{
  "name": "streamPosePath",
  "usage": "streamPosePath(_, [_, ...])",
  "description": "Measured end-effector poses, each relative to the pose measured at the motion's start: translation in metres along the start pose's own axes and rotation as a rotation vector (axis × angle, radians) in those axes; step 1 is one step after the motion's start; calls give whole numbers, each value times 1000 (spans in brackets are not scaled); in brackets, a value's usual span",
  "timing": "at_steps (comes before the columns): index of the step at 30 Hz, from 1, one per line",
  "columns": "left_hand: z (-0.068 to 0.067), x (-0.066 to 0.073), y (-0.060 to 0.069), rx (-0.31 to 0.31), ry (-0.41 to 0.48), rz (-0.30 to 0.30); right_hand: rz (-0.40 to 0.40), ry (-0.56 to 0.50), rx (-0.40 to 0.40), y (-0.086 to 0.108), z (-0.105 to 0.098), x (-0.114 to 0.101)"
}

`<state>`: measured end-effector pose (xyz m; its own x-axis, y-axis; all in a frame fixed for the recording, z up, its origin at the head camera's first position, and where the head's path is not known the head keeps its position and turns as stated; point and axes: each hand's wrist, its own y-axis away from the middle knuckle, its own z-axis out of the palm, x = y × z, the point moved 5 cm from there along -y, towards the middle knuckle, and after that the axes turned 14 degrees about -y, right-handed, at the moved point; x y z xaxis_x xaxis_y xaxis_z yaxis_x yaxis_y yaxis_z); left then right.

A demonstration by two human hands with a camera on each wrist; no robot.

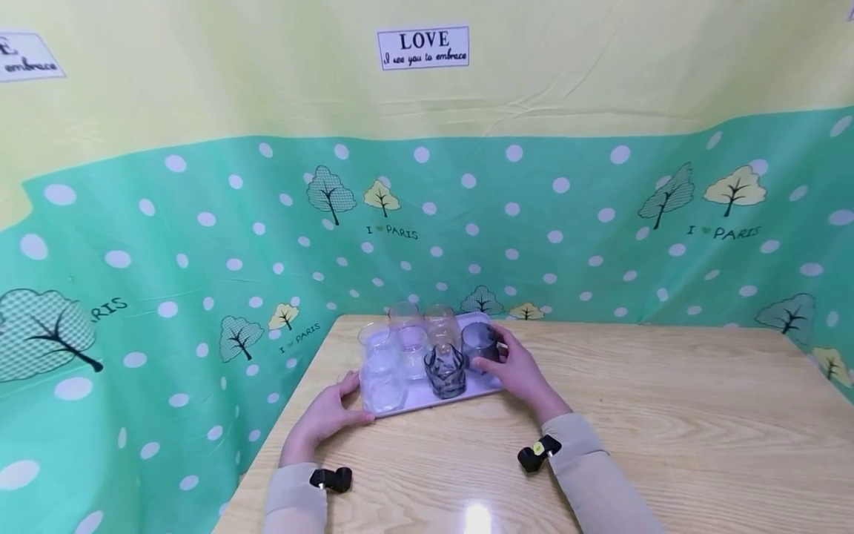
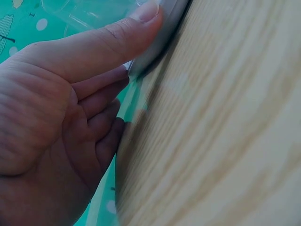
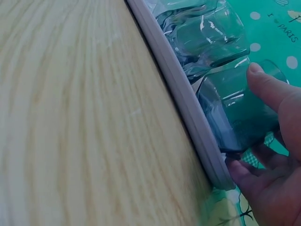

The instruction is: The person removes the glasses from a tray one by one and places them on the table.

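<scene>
A pale lilac tray (image 1: 415, 398) stands on the table with several glasses on it. My left hand (image 1: 325, 412) holds the tray's near left corner; in the left wrist view its thumb lies over the rim and the fingers reach round the side. At the tray's right end, my right hand (image 1: 523, 371) grips a smooth smoky grey glass (image 1: 478, 345), thumb on the near side. In the right wrist view that glass (image 3: 235, 110) lies within the hand's curve, above the tray rim. A dark faceted glass (image 1: 445, 373) stands beside it.
Clear glasses (image 1: 385, 391) fill the tray's left part, and a faintly amber glass (image 1: 441, 320) stands at its back. The wooden table (image 1: 640, 415) extends far to the right. Behind and to the left hangs a green dotted curtain (image 1: 534, 222).
</scene>
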<state>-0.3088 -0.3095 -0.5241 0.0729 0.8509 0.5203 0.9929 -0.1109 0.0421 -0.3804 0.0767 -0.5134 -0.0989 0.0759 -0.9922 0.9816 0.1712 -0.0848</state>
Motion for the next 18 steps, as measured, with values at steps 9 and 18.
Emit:
streamPosePath(9, [-1,1,0,1,-3,-7,-6,-19,58,-1,-6,-5])
streamPosePath(18, [1,-2,-3,-11,-3,-12,-8,-92,144,-2,-31,-10])
